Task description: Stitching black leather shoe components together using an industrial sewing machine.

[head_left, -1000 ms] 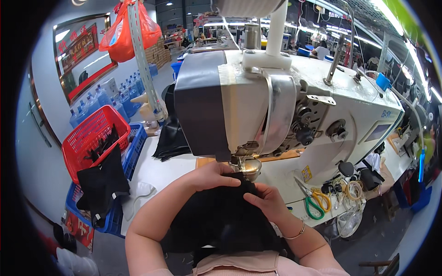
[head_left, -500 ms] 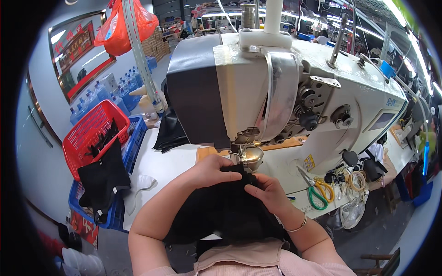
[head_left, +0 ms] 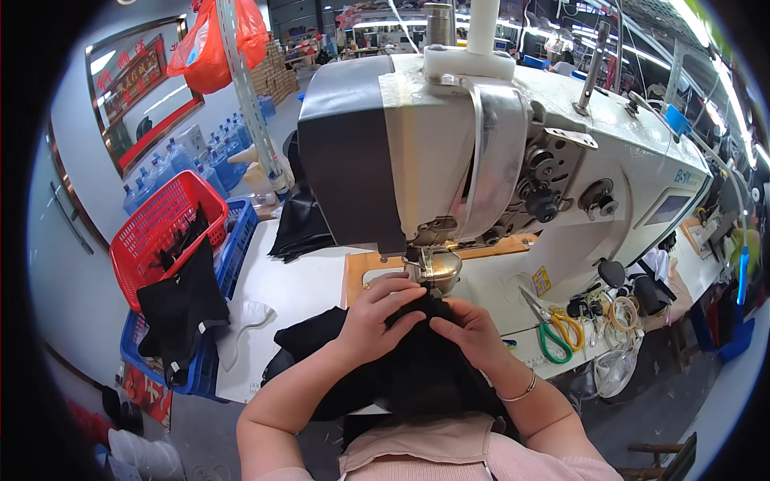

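A large piece of black cloth (head_left: 417,377) lies over the front edge of the table and my lap, its far end under the sewing machine's needle area (head_left: 423,263). My left hand (head_left: 375,317) is on the cloth just left of the needle, fingers bent over it and thumb below. To its right, my right hand (head_left: 472,330) pinches the cloth's edge between thumb and fingers. The white and grey sewing machine (head_left: 437,144) stands right ahead, with a rounded metal part (head_left: 443,271) beside the needle. Where the cloth meets the needle, my fingers partly hide it.
Green-handled scissors (head_left: 553,341) and yellow-handled scissors (head_left: 572,327) lie at the right among tape rolls (head_left: 622,314). At the left, a red basket (head_left: 148,232) sits in a blue crate (head_left: 233,260), black pieces hanging over the rim. More black cloth (head_left: 301,232) lies behind the machine head.
My left hand has drawn slightly back toward me, its fingers now reaching forward. More black cloth shows spread to the left of it. My right hand stays nearly in place.
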`<state>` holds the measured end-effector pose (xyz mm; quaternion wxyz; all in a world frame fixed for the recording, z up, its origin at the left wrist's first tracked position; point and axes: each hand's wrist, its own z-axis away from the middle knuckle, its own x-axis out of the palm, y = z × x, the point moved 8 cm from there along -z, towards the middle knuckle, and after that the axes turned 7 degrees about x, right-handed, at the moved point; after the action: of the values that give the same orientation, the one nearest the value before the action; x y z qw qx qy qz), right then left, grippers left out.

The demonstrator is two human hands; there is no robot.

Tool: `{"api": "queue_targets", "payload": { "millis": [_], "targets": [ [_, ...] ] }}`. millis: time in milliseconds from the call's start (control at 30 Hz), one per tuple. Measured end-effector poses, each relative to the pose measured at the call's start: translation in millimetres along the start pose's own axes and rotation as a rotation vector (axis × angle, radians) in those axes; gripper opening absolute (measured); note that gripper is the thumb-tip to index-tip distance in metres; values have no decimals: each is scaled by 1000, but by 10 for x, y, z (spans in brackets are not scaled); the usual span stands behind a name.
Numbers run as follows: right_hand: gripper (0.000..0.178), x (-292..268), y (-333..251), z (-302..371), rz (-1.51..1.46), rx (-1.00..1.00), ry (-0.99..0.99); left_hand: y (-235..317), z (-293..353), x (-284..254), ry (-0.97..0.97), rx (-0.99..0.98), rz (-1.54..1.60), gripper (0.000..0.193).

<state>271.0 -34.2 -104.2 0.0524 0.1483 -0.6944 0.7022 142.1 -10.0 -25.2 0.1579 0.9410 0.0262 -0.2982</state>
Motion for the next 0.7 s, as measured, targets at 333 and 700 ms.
{"api": "queue_targets", "payload": {
  "millis": [333,700],
  "targets": [
    [20,42,-82,-23,291,-17,28,-74,-7,-16,-131,-180,213,24],
    [24,368,-519,373,849,-499,326,249,-10,-196,-180,122,170,25]
  ]
}}
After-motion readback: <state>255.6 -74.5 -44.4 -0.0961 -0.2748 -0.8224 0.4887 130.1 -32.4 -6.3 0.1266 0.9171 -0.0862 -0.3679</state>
